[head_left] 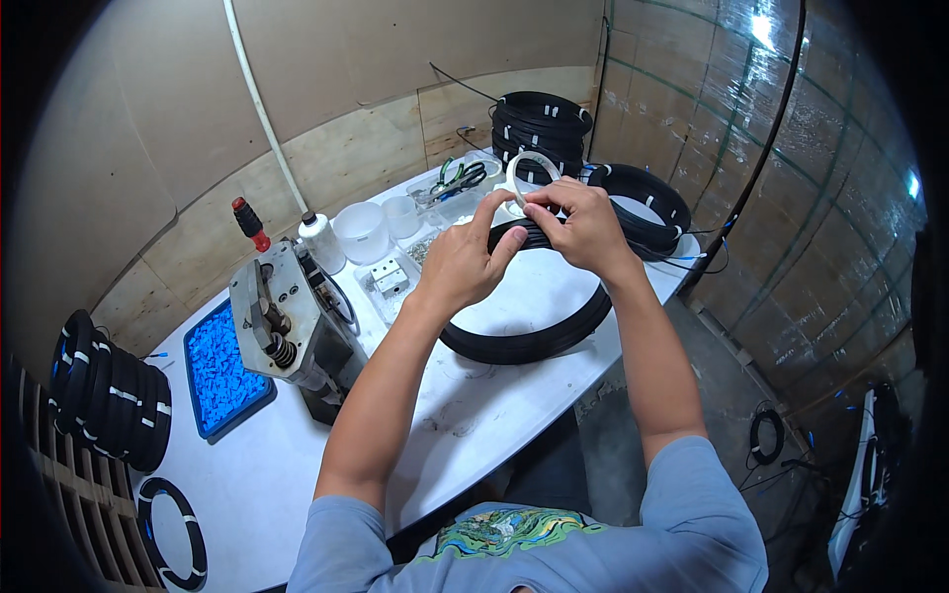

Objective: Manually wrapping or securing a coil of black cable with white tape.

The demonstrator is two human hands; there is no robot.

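A coil of black cable [530, 348] lies on the white table in front of me. My left hand [463, 262] grips its far left part, thumb and forefinger on either side of the black strands. Close beside it, my right hand [581, 225] pinches a white band at the far edge of the coil. That band runs up into a white ring [535, 164], which looks like a roll of tape, standing just beyond my fingers. My fingers partly hide where the band meets the cable.
A metal press-like machine [287, 321] and a blue tray of small blue pieces [225, 371] stand left. Behind are a white bottle [320, 240], plastic tubs [362, 233] and pliers [460, 176]. Stacked black coils [541, 128] stand far back; more coils [114, 395] sit at far left.
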